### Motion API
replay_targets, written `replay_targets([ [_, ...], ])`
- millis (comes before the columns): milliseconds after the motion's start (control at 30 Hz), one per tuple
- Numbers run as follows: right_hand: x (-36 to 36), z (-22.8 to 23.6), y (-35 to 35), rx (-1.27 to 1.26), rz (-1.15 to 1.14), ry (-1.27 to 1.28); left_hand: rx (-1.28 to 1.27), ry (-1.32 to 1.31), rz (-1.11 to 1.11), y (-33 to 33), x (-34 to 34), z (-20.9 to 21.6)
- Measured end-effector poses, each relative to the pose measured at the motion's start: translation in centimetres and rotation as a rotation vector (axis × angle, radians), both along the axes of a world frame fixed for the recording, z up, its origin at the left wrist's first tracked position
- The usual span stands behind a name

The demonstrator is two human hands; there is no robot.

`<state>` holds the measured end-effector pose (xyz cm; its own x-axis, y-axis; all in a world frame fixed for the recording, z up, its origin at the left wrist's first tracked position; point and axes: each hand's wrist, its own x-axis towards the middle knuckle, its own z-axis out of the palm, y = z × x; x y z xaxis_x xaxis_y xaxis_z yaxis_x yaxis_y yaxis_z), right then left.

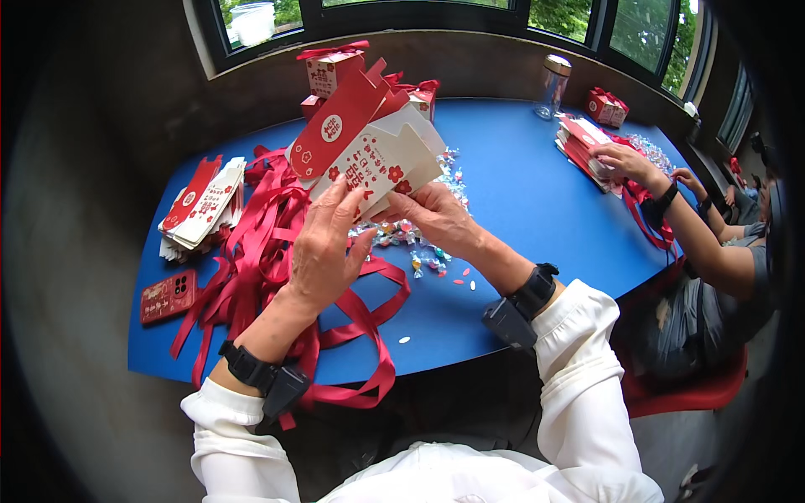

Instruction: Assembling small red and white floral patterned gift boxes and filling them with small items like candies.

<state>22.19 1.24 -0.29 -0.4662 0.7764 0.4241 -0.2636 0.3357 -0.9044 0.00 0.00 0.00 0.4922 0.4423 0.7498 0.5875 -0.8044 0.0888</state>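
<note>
A partly unfolded red and white gift box (381, 172) of printed card is raised over the table in front of me. My right hand (440, 220) pinches its lower right edge between thumb and fingers. Against its lower left face rest the outstretched fingers of my left hand (323, 247), the thumb held apart from the card. Beneath my left wrist a heap of dark red ribbons (251, 243) spills over the table's front edge. Small wrapped candies (417, 261) lie under and beyond my right hand, partly hidden by the box.
Flat box blanks (214, 201) are stacked left on the blue table (495, 168), above a red phone (168, 296). Finished boxes (327, 71) stand at the back. A glass jar (552, 88) stands at the far right. There a co-worker's hand (629, 163) touches another stack.
</note>
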Motion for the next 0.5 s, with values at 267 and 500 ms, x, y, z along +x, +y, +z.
replay_targets([
  [267, -1.3, -0.8, -0.8, 0.158, -0.103, -0.173, -0.436, -0.290, -0.239, 0.9, -1.2, 0.6],
  [500, 0.6, 1.3, -0.4, 0.145, -0.191, -0.098, 0.392, -0.048, 0.280, 3.1, -5.8, 4.4],
])
